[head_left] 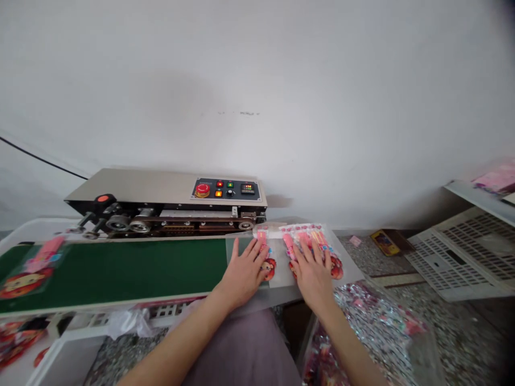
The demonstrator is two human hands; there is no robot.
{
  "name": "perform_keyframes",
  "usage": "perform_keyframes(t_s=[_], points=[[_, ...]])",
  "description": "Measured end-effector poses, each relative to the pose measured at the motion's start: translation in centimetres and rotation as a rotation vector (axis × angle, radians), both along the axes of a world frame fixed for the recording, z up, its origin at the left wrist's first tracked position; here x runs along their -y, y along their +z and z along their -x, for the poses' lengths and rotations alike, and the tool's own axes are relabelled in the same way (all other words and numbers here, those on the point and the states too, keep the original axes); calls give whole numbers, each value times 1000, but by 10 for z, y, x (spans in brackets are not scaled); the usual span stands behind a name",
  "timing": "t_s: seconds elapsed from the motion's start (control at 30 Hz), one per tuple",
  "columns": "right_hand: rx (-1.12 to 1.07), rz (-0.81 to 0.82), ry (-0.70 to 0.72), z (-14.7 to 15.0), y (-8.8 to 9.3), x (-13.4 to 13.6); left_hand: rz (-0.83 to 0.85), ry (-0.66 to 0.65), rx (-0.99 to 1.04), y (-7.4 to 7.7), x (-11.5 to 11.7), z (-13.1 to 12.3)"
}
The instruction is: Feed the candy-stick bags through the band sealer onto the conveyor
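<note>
My left hand (244, 273) lies flat, fingers spread, over a pink packet with a red-haired cartoon figure (269, 268) at the right end of the green conveyor belt (153, 265). Fingers apart, my right hand (313, 271) presses down on several similar packets (337, 267) overlapping on a white sheet (348, 271). Behind the belt stands a band sealing machine (164, 187) with lit buttons and a red stop knob (202, 189). Another packet (34, 271) rests on the belt's far left. Parts of the packets are hidden under my hands.
A clear bag of shiny packets (374, 327) sits below at the right. Beyond it are a white plastic crate (450, 254) and a small open box (388, 244) on the floor. At the lower left is a white container (66, 356). A black cable (44, 158) runs along the wall.
</note>
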State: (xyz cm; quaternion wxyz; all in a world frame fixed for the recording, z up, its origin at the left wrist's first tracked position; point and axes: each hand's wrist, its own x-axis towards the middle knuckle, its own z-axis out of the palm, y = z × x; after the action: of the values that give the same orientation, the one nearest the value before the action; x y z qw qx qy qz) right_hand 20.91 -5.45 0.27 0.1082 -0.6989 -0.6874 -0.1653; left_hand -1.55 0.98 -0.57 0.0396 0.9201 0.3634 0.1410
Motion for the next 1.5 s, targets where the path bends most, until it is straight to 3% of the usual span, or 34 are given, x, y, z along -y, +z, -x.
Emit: perform_keyframes(t_s=[0.27,0.43,0.5,0.6,0.77,0.9,0.97,1.1,1.17,1.27,1.4,1.5], points=[[-187,-9,-36,68,0,-18,-60,87,-104,1,-3,42],[-249,21,15,54,20,-37,-77,224,-119,18,-3,55],[-259,31,-36,43,31,-52,4,251,-40,30,-3,41],[-269,17,-95,39,41,-69,273,349,173,43,-10,0],[-361,-6,-31,62,25,-58,371,482,302,36,-36,-59],[-706,-166,17,57,19,-42,420,414,436,35,-40,-56],[-980,-205,34,46,30,-39,420,330,495,44,-33,-42],[-1432,-19,249,37,65,-33,465,96,712,68,-14,-12],[-1450,-41,321,41,77,-28,513,39,802,75,-8,-3],[-1422,-95,327,48,82,-26,584,65,839,78,-4,1],[-1392,-14,314,49,77,-43,629,88,825,72,-8,-3],[-1323,25,283,48,71,-65,531,195,756,62,-11,-4]])
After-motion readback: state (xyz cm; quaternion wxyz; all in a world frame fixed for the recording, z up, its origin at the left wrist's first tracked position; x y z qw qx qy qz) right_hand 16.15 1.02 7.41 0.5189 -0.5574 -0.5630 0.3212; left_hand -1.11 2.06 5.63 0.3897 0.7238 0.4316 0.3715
